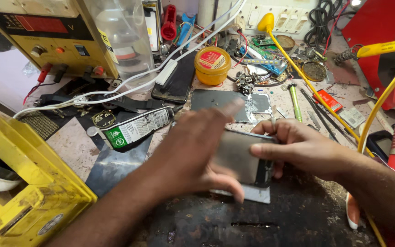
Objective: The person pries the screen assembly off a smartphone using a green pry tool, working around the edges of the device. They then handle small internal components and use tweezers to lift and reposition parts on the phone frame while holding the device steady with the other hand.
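The worktop [298, 215] is crowded right up to both hands, and that crowding is the main hazard, as I judge it. Far to the left of the left hand [193, 155] sits a big yellow case [28, 192], and beyond it, further from the person, a yellow power supply [46, 41] with a white cable [129, 82] trailing across toward the hands; a sleeve or wrist could snag that cable and drag loose parts off. To the right of the right hand [298, 146] a yellow hose [380, 105] arcs close above the wrist, near enough to catch on a sudden move. Both hands meet on a flat grey phone [241, 158] lying low between them: the right hand curls over its far and right edges, thumb laid along the top face, holding it down, while the left hand is spread and blurred over the left part, fingers loosely open, so I cannot tell whether it grips or only presses. A slip here could flex or crack the thin body. Just beyond the left hand lies a glue tube [136, 128], and beyond the fingertips a dark plate [227, 103] and a heap of small metal parts [245, 82], easily scattered by a stray knuckle. Further off stands an orange tin [212, 65].
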A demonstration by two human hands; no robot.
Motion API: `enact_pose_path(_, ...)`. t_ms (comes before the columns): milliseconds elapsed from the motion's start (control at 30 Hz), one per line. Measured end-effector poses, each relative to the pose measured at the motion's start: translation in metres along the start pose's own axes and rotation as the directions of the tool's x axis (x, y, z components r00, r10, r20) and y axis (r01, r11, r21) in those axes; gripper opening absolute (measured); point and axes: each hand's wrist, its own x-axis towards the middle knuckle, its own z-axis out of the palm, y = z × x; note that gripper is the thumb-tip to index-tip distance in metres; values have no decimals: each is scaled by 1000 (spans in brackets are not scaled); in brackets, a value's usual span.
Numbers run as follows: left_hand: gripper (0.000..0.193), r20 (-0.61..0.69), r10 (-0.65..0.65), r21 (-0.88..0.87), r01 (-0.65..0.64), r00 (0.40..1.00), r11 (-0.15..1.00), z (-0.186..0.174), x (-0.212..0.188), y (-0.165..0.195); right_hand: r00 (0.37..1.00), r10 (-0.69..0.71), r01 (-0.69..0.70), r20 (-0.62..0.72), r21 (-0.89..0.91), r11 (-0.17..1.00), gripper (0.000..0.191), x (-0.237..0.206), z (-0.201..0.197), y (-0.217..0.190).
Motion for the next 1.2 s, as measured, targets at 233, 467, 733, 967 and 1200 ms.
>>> enact_pose_path(233, 147, 130, -493, -101, 506, 860, 857, -15, 8, -26, 999, -17, 27, -34, 330, 944, 31, 1, -27, 4)
enact_pose_path(467, 148, -207, -438, -433, 319, 875, 843, 1, -2, -34, 952, -250, 304, -179, 425, 853, 30, 0, -31, 0)
enact_pose_path(733, 39, 188, -600, -915, 361, 777, 181, 41, 11, -16, 948, -315, 303, -29, 371, 878, 50, -7, 0, 1)
enact_pose_path(967, 33, 211, -555, -884, 400, 805, 243, 40, 4, -18, 981, -102, 136, -165, 209, 968, 48, -6, 0, 19)
enact_pose_path(1200, 30, 298, -545, -888, 437, 783, 143, 43, 4, -25, 993, -112, 95, 26, 375, 922, 60, -7, 9, 10)
